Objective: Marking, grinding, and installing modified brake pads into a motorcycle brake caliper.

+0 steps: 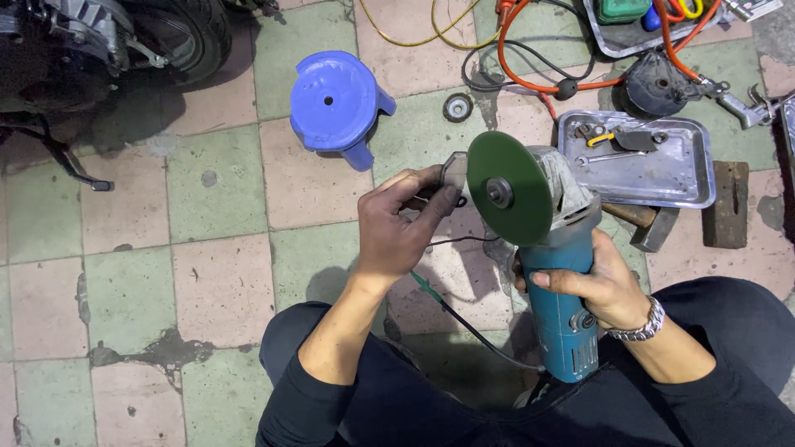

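While the right hand [600, 285] is wrapping tight around the blue angle grinder [563, 306], tilting its green disc [507, 187] upward, the left hand [406, 228] is pinching a small grey piece [455, 171] beside the disc's left edge. Both are hovering over the tiled floor [215, 215], near the metal tray [662, 165].

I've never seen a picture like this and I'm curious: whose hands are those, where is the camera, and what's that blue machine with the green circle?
The camera sits on a person's head and looks down, so you see their own arms and knees above a tiled floor. The right hand grips an angle grinder, a blue power tool that carries a green disc. The left hand pinches a small grey piece right beside that disc. On the floor stand a blue plastic stool and a metal tray with small tools in it. Orange and yellow cables lie at the top, and a motorbike wheel shows in the top left corner.
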